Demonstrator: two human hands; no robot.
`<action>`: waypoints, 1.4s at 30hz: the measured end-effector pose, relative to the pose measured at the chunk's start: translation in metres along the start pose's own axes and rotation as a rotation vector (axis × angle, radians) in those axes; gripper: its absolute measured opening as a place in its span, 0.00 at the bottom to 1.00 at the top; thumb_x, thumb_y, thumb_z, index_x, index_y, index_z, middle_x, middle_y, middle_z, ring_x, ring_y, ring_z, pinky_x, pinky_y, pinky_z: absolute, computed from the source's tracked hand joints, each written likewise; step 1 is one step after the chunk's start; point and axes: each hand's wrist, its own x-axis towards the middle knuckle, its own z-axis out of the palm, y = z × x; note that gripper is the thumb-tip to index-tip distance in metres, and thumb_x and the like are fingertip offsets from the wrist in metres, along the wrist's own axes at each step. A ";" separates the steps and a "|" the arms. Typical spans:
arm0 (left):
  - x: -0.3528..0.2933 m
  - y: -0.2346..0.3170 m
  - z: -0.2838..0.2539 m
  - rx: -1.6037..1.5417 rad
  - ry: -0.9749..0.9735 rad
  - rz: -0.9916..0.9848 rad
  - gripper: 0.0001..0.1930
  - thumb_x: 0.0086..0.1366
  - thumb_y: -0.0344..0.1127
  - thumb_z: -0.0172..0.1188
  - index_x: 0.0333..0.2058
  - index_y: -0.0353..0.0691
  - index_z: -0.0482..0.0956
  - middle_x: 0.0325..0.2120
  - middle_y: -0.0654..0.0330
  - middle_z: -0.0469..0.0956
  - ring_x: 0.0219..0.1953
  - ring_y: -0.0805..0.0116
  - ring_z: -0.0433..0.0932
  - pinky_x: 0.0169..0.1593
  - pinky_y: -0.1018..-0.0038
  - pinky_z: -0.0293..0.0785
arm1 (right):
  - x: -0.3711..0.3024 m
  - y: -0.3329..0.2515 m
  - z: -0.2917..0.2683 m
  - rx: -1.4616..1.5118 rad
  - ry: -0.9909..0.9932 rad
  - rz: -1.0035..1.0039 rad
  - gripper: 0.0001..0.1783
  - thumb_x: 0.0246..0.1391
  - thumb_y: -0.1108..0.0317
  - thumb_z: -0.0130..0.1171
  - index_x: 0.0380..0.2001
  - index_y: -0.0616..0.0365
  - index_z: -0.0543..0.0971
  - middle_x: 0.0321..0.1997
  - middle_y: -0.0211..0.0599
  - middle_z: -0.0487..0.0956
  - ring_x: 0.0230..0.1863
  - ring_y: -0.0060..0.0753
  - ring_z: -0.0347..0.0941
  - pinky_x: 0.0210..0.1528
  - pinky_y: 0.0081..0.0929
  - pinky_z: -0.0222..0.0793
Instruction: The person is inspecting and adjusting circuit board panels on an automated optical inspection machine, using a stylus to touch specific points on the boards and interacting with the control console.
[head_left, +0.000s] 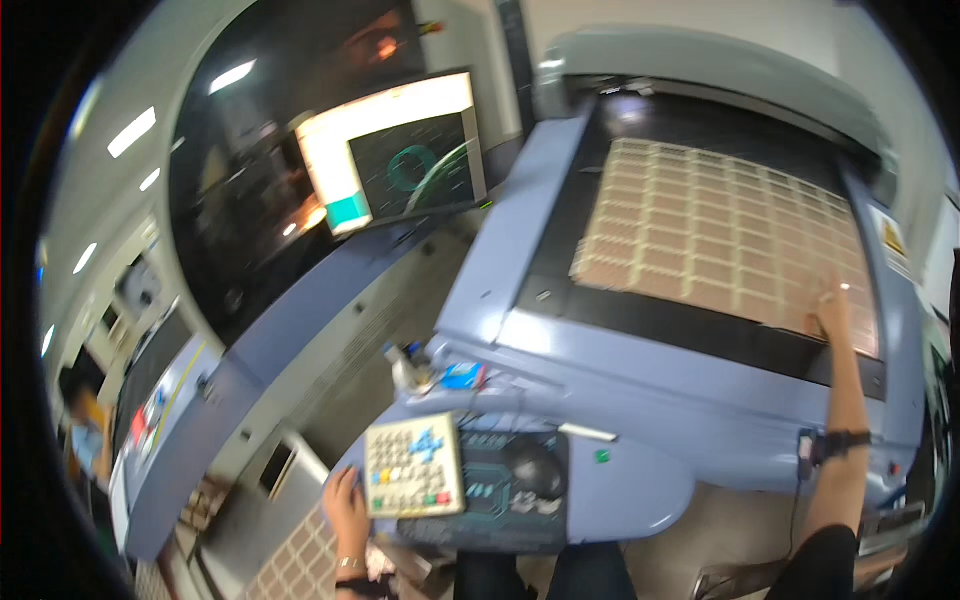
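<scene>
My right arm reaches out over the machine bed to a large copper-brown panel (705, 225) marked with a pale grid. At the panel's near right part is my right hand (830, 308), smeared by motion, so its finger grip cannot be made out. A dark strap with a small box (820, 446) and a cable is around that forearm. My left hand (346, 503) rests at the left edge of the desk, fingers apart and slightly bent, with nothing seen in it. Right beside it is a cream control keypad (412, 465) with coloured keys.
A black mouse (533, 466) sits on a dark mat (430, 532). Behind the keypad are a white bottle (408, 372) and a blue packet (463, 376). A lit monitor (410, 165) stands left of the bed; a grey gantry (715, 75) spans its far end. Another person (88, 425) is far left.
</scene>
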 end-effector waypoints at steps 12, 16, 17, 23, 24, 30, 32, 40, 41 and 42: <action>0.008 0.006 -0.012 0.040 -0.016 0.082 0.20 0.60 0.26 0.56 0.52 0.40 0.76 0.47 0.52 0.77 0.53 0.52 0.72 0.58 0.60 0.64 | -0.265 -0.293 -0.075 0.669 -0.038 -0.583 0.20 0.60 0.79 0.46 0.56 0.61 0.73 0.66 0.61 0.66 0.67 0.57 0.63 0.66 0.45 0.60; 0.005 0.001 -0.019 0.088 -0.078 0.086 0.19 0.60 0.29 0.56 0.52 0.41 0.76 0.48 0.54 0.78 0.54 0.53 0.72 0.60 0.58 0.62 | -0.339 -0.343 -0.070 0.686 -0.058 -0.634 0.14 0.58 0.78 0.51 0.48 0.62 0.76 0.59 0.64 0.73 0.57 0.60 0.72 0.59 0.46 0.67; 0.004 -0.001 -0.019 0.095 -0.091 0.082 0.19 0.61 0.30 0.56 0.52 0.41 0.76 0.47 0.54 0.78 0.54 0.53 0.72 0.60 0.58 0.62 | -0.349 -0.357 -0.071 0.720 -0.079 -0.613 0.13 0.59 0.78 0.51 0.46 0.63 0.76 0.58 0.64 0.73 0.56 0.61 0.73 0.57 0.46 0.69; 0.005 0.012 -0.015 0.128 -0.064 0.089 0.19 0.61 0.31 0.56 0.52 0.44 0.76 0.48 0.59 0.77 0.54 0.55 0.71 0.62 0.58 0.61 | -0.367 -0.376 -0.046 0.763 -0.040 -0.490 0.10 0.60 0.79 0.49 0.44 0.64 0.76 0.57 0.64 0.74 0.52 0.62 0.75 0.53 0.45 0.71; 0.004 0.010 -0.016 0.091 -0.054 0.071 0.19 0.60 0.31 0.57 0.52 0.44 0.76 0.48 0.59 0.77 0.54 0.55 0.71 0.62 0.58 0.61 | -0.369 -0.379 -0.043 0.747 -0.027 -0.503 0.10 0.60 0.79 0.49 0.43 0.64 0.76 0.56 0.64 0.74 0.51 0.62 0.76 0.53 0.45 0.72; 0.002 0.008 -0.018 0.015 -0.016 0.022 0.21 0.59 0.31 0.57 0.53 0.44 0.76 0.50 0.58 0.76 0.53 0.55 0.72 0.62 0.59 0.62 | -0.372 -0.385 -0.039 0.735 -0.017 -0.516 0.10 0.59 0.81 0.48 0.42 0.65 0.76 0.54 0.64 0.76 0.48 0.60 0.78 0.51 0.44 0.74; 0.002 0.010 -0.019 0.015 -0.013 0.012 0.21 0.59 0.32 0.58 0.53 0.44 0.76 0.50 0.58 0.76 0.53 0.55 0.72 0.62 0.58 0.62 | -0.372 -0.385 -0.040 0.750 -0.011 -0.484 0.10 0.58 0.82 0.48 0.42 0.65 0.76 0.54 0.64 0.76 0.48 0.59 0.78 0.50 0.43 0.74; 0.003 0.004 -0.013 0.130 -0.085 0.040 0.23 0.59 0.34 0.58 0.55 0.44 0.75 0.50 0.58 0.77 0.54 0.55 0.72 0.63 0.58 0.60 | -0.371 -0.385 -0.041 0.759 -0.042 -0.478 0.11 0.56 0.83 0.49 0.40 0.65 0.77 0.52 0.62 0.77 0.48 0.58 0.79 0.50 0.43 0.75; 0.003 0.005 -0.014 0.121 -0.086 0.034 0.23 0.59 0.34 0.58 0.55 0.44 0.75 0.50 0.58 0.77 0.54 0.55 0.72 0.63 0.59 0.60 | -0.371 -0.385 -0.040 0.759 -0.041 -0.477 0.11 0.56 0.83 0.49 0.40 0.65 0.77 0.52 0.62 0.77 0.48 0.58 0.79 0.50 0.43 0.75; 0.003 0.006 -0.014 0.111 -0.087 0.028 0.23 0.60 0.34 0.58 0.55 0.44 0.74 0.50 0.58 0.77 0.54 0.56 0.72 0.63 0.59 0.60 | -0.372 -0.384 -0.040 0.764 -0.045 -0.477 0.12 0.55 0.84 0.49 0.40 0.65 0.77 0.52 0.61 0.78 0.48 0.58 0.79 0.50 0.42 0.75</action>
